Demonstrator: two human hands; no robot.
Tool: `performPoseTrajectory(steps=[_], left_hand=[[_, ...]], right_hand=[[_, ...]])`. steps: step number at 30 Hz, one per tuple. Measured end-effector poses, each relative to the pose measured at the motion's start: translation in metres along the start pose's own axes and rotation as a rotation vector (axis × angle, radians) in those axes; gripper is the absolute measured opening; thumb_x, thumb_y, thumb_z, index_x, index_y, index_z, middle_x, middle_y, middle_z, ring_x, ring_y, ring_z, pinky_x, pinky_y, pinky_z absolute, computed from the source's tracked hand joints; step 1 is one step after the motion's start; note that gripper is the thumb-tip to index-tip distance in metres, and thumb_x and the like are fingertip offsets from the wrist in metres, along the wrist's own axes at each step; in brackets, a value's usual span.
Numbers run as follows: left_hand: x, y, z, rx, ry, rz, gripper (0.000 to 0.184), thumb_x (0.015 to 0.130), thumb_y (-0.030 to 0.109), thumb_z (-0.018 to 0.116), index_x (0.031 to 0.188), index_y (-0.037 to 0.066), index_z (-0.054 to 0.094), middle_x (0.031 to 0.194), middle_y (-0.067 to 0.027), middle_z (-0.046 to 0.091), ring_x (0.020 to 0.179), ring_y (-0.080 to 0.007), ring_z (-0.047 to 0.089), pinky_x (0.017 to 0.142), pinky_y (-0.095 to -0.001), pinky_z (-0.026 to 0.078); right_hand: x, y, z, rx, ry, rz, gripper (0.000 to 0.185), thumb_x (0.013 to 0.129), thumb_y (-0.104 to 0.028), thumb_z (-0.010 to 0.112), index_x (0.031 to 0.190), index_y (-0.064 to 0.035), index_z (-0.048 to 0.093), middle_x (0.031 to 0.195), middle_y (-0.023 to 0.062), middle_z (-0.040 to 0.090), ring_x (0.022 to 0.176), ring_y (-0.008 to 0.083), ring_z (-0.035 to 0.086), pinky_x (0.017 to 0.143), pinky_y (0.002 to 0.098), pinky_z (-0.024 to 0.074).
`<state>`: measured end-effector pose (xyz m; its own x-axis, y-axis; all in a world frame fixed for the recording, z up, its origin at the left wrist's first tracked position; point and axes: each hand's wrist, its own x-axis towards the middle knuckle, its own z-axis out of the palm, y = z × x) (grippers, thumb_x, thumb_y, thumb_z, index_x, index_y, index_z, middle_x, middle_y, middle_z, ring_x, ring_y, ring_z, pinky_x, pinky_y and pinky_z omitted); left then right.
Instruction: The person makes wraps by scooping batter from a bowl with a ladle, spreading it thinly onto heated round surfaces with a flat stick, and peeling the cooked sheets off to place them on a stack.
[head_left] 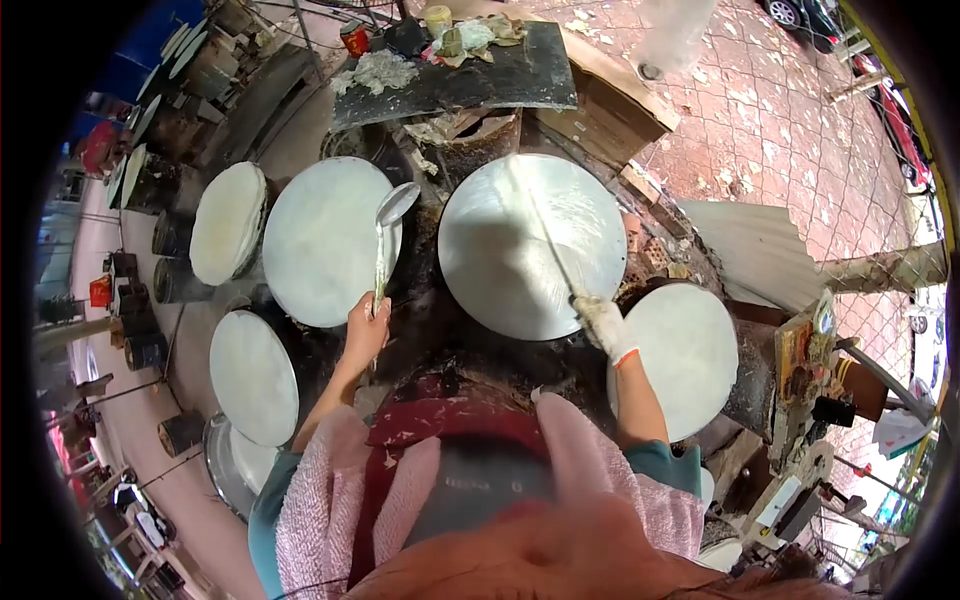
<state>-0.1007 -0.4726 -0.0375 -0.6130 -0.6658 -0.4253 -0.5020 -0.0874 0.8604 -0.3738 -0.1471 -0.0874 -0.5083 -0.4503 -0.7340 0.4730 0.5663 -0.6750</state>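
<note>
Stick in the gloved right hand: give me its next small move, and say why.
Probably sweep the stick lightly across the round plate, since the right hand holds it there and the plate's pale surface looks streaked.

One wide, head-worn view looks forward and steeply down, with left hand (368, 326) and right hand (604, 325) near.

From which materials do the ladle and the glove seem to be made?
The ladle looks like smooth metal, probably steel, as it appears silvery with highlights. The glove seems pale, matte fabric, perhaps knitted, given its soft, dull surface; fibre unclear.
</note>
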Motion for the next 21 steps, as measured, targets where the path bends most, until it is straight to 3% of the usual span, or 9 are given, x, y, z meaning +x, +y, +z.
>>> performPoseTrajectory(steps=[4, 5, 7, 11, 12, 14, 15, 19, 21], left_hand=[[-0.006, -0.015, -0.001, 0.064, 0.053, 0.014, 0.021, 0.095, 0.014, 0.054, 0.078, 0.004, 0.047, 0.053, 0.0022, 0.040, 0.040, -0.0067, 0.038, 0.037, -0.0259, 0.029], [-0.009, -0.011, 0.000, 0.127, 0.076, 0.074, 0.021, 0.095, 0.014, 0.054, 0.078, 0.003, 0.048, 0.053, 0.0022, 0.040, 0.040, -0.0066, 0.037, 0.037, -0.0259, 0.029], [-0.014, -0.001, 0.002, 0.255, 0.123, 0.192, 0.020, 0.095, 0.014, 0.054, 0.079, 0.003, 0.049, 0.053, 0.0022, 0.041, 0.040, -0.0064, 0.037, 0.038, -0.0260, 0.029], [-0.017, -0.006, 0.002, 0.119, 0.102, -0.013, 0.016, 0.094, 0.015, 0.055, 0.084, 0.002, 0.053, 0.054, 0.0019, 0.042, 0.041, -0.0066, 0.037, 0.038, -0.0258, 0.030], [-0.022, -0.002, 0.002, 0.121, 0.117, -0.034, 0.016, 0.094, 0.015, 0.056, 0.085, 0.002, 0.054, 0.054, 0.0014, 0.043, 0.042, -0.0072, 0.038, 0.039, -0.0262, 0.031], [-0.028, -0.006, 0.000, 0.155, 0.148, -0.032, 0.017, 0.093, 0.015, 0.057, 0.086, 0.000, 0.055, 0.055, -0.0007, 0.045, 0.045, -0.0089, 0.039, 0.043, -0.0279, 0.033], [-0.026, -0.018, -0.003, 0.191, 0.165, -0.004, 0.017, 0.092, 0.015, 0.058, 0.086, -0.001, 0.055, 0.056, -0.0024, 0.046, 0.048, -0.0100, 0.040, 0.045, -0.0292, 0.035], [-0.013, -0.035, -0.014, 0.382, 0.189, 0.070, 0.022, 0.090, 0.017, 0.060, 0.084, -0.003, 0.053, 0.060, -0.0131, 0.051, 0.054, -0.0213, 0.044, 0.054, -0.0356, 0.041], [0.004, -0.043, -0.011, 0.426, 0.177, 0.090, 0.023, 0.090, 0.018, 0.060, 0.082, -0.003, 0.052, 0.061, -0.0179, 0.051, 0.054, -0.0285, 0.042, 0.055, -0.0373, 0.041]], right_hand=[[-0.009, 0.020, -0.010, -0.024, -0.145, -0.022, 0.024, 0.090, -0.022, 0.063, 0.109, -0.0090, 0.068, 0.073, -0.0035, 0.057, 0.056, 0.0071, 0.047, 0.049, 0.0219, 0.0378], [0.007, 0.039, -0.027, -0.141, -0.076, -0.409, 0.026, 0.091, -0.020, 0.062, 0.113, -0.0079, 0.067, 0.093, 0.0012, 0.063, 0.078, 0.0104, 0.057, 0.071, 0.0216, 0.0465], [0.014, 0.011, -0.055, -0.145, 0.042, -0.315, 0.031, 0.091, -0.019, 0.062, 0.118, -0.0055, 0.064, 0.104, 0.0032, 0.063, 0.090, 0.0120, 0.057, 0.082, 0.0221, 0.0437], [0.037, -0.013, -0.062, -0.198, -0.133, 0.043, 0.033, 0.091, -0.019, 0.063, 0.122, -0.0072, 0.062, 0.079, -0.0048, 0.059, 0.057, 0.0051, 0.046, 0.051, 0.0191, 0.0373], [0.018, -0.024, -0.047, -0.100, -0.195, 0.003, 0.032, 0.090, -0.017, 0.064, 0.121, -0.0066, 0.062, 0.069, -0.0089, 0.053, 0.048, 0.0021, 0.033, 0.042, 0.0194, 0.0246], [-0.003, -0.023, -0.035, -0.063, -0.245, 0.008, 0.032, 0.090, -0.014, 0.064, 0.120, -0.0055, 0.062, 0.073, -0.0086, 0.054, 0.051, 0.0008, 0.035, 0.044, 0.0186, 0.0278], [0.019, 0.012, -0.047, -0.050, -0.306, 0.013, 0.032, 0.090, -0.012, 0.064, 0.121, -0.0039, 0.061, 0.091, -0.0027, 0.063, 0.069, 0.0045, 0.052, 0.058, 0.0185, 0.0420], [0.051, 0.009, -0.088, -0.132, -0.212, -0.311, 0.033, 0.089, -0.010, 0.063, 0.119, 0.0016, 0.061, 0.137, 0.0109, 0.050, 0.125, 0.0188, 0.047, 0.103, 0.0287, 0.0365], [0.046, -0.034, -0.073, -0.245, -0.126, -0.219, 0.035, 0.090, -0.014, 0.061, 0.121, 0.0026, 0.060, 0.117, 0.0047, 0.059, 0.100, 0.0126, 0.049, 0.087, 0.0244, 0.0399]])
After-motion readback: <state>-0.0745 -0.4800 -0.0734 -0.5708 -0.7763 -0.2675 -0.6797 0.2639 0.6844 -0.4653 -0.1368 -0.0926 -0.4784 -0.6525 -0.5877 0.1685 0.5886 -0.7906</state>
